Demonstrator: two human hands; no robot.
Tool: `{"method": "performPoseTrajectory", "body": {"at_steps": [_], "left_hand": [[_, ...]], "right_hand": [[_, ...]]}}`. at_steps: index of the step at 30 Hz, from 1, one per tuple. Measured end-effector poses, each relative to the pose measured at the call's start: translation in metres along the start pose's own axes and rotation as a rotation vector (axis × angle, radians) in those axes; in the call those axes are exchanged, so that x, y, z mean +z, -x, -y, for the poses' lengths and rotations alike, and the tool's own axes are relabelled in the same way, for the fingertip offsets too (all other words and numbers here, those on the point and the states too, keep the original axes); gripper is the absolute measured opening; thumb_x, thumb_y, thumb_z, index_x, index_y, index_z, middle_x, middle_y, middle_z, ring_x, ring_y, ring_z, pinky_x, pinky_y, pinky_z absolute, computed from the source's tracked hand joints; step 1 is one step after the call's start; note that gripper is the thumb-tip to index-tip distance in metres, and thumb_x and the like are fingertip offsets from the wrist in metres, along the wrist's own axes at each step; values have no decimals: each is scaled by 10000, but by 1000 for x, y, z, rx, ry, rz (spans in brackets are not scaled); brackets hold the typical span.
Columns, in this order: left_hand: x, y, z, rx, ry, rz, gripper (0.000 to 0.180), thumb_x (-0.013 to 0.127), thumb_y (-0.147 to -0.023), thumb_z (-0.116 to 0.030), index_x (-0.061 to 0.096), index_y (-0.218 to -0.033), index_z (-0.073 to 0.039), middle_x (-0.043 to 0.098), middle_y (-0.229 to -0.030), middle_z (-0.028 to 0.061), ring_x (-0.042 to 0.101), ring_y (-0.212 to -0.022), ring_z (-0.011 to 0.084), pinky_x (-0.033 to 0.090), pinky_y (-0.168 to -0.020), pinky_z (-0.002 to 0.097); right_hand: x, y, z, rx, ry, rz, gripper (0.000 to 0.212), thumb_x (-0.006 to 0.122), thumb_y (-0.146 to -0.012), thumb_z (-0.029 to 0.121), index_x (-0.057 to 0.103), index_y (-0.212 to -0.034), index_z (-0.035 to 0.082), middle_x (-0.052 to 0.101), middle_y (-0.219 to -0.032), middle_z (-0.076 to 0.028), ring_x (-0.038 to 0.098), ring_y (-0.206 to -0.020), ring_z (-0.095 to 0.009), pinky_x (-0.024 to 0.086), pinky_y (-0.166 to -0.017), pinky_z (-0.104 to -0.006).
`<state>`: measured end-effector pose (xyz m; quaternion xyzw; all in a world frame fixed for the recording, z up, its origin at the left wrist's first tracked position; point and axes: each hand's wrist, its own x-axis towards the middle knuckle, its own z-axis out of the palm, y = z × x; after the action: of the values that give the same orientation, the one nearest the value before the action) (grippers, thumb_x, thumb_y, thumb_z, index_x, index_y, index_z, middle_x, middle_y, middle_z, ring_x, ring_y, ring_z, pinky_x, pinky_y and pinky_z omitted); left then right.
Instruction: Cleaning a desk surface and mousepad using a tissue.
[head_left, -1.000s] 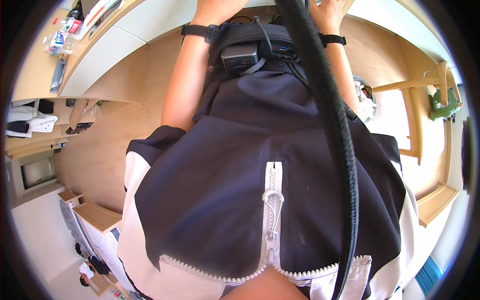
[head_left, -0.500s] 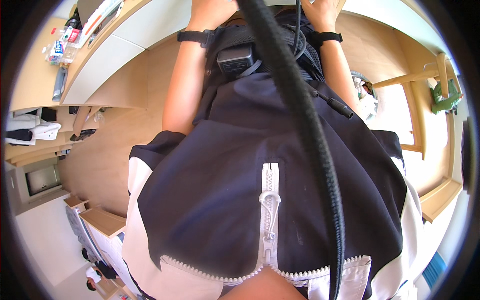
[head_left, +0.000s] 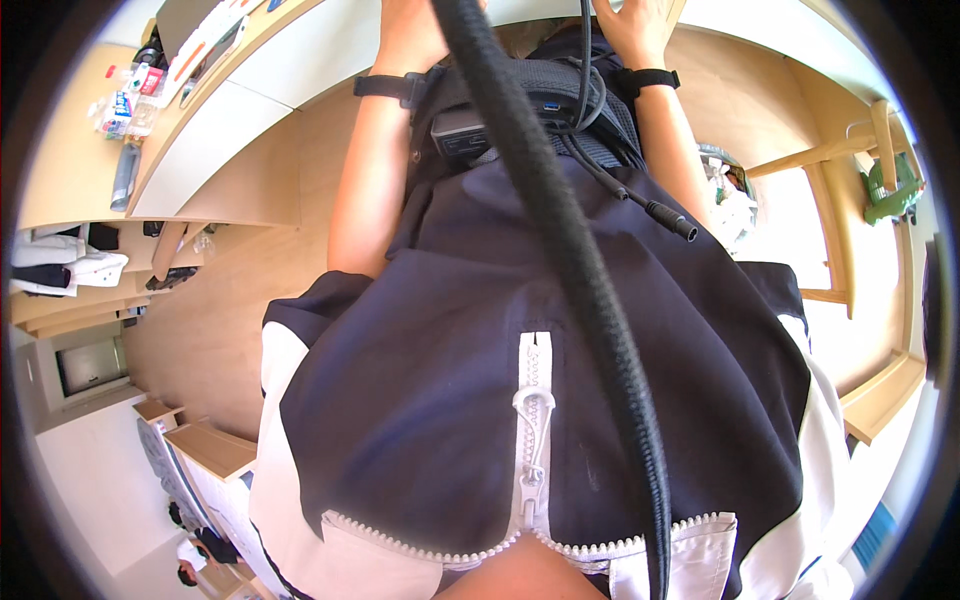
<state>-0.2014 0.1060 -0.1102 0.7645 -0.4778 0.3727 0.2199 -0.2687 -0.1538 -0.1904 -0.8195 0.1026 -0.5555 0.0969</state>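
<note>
My left hand [head_left: 411, 38] is at the top edge of the view, beside the pale desk edge, with a black strap round its wrist. The picture's edge cuts off its fingers. My right hand [head_left: 635, 30] is level with it on the right and wears a black wrist strap [head_left: 650, 79] too. Its thumb side shows, while the other fingers are out of view. Between my forearms lies a dark mesh bag [head_left: 520, 80] with a small black box [head_left: 458, 135] on it. Loose cable ends with a black connector [head_left: 672, 222] hang over my dark shirt.
A thick black braided cable [head_left: 560, 220] crosses the view from top to bottom. Plastic bottles [head_left: 130, 105] and a grey cylinder [head_left: 125, 175] are on the wooden desk at left. A wooden chair [head_left: 830, 220] and a bin bag [head_left: 735, 205] stand at right. Another person [head_left: 195, 555] is far off at lower left.
The braided cable has shifted left at its top. The cables and box on the bag have moved a little, with a blue port now showing. Both hands stay at the top edge, slightly shifted.
</note>
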Motion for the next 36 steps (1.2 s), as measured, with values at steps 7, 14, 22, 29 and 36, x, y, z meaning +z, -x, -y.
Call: {"method": "performPoseTrajectory", "body": {"at_steps": [7,14,22,29,36], "left_hand": [[-2,0,0,-6,33,-11,336,798,-763,-148,783,-1087,-56,423,-1545,274,351,-1461,444,291,-1226,505],[-3,-1,-2,-29,46,-1,312,783,-774,-143,788,-1071,-51,432,-1543,261,353,-1463,426,291,-1223,502],[-5,-3,-4,-48,29,-21,289,779,-777,-146,792,-1049,-49,468,-1518,247,385,-1448,407,307,-1213,487],[0,-1,0,-53,40,-42,273,772,-778,-145,791,-1033,-47,487,-1503,242,410,-1433,399,310,-1215,480],[-2,-1,-4,-36,34,-42,291,755,-798,-132,773,-1070,-31,466,-1521,264,417,-1430,419,312,-1220,463]], "right_hand": [[2,1,-2,29,-29,20,974,802,-754,180,328,-1602,101,222,-1674,-250,229,-1508,-515,208,-1247,-582],[0,0,0,-56,-16,54,879,769,-763,126,419,-1568,155,287,-1661,-217,241,-1514,-507,262,-1229,-572],[-4,-2,3,-73,-52,89,886,753,-751,87,409,-1567,127,316,-1639,-240,255,-1499,-519,259,-1233,-578],[-8,-5,25,-139,120,131,934,765,-752,132,343,-1581,43,254,-1617,-340,222,-1488,-568,270,-1236,-563],[-23,-10,47,-169,-119,253,871,715,-793,62,359,-1587,74,209,-1659,-302,211,-1516,-531,317,-1225,-500]]}}
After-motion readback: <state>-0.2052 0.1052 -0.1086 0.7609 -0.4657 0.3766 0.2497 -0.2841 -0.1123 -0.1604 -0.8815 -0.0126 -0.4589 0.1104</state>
